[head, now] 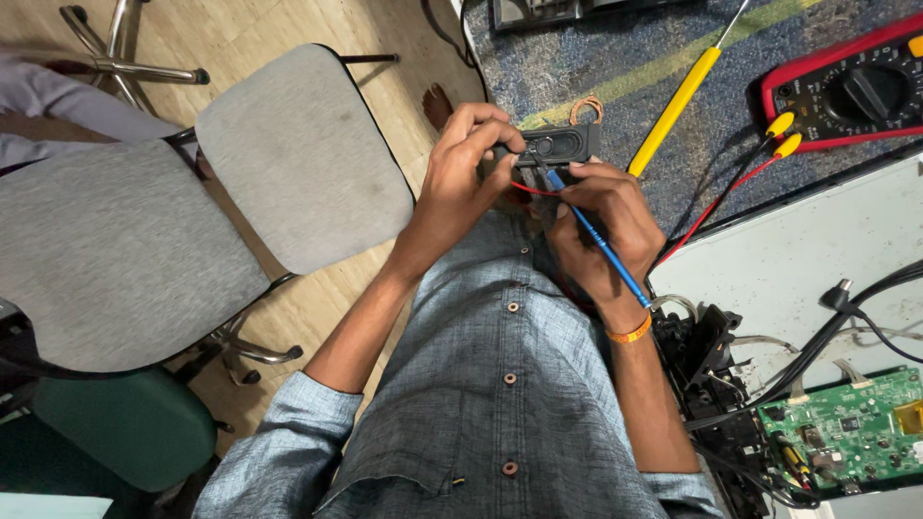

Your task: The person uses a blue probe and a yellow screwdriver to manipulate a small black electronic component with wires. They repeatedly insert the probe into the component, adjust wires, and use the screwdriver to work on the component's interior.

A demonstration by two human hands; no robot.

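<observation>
From the small black part [553,149] I grip, room opens to the left: bare wood floor [413,96] until the grey chair seat [298,154] blocks. Just right, a yellow-handled screwdriver [673,101] lies slantwise; beyond it red probe leads [740,178] and the red multimeter [851,86] crowd the mat. Below right, tangled black cables [817,346] bar passage.

Electronics repair workshop. Beyond the fingers [481,123], a red multimeter [856,91] with probe leads and a yellow screwdriver [673,101] lie on a patterned mat [577,48]. Right of the fingers: a bare green circuit board [846,428] with loose cables; left: grey padded chairs [298,154] on wood flooring.
</observation>
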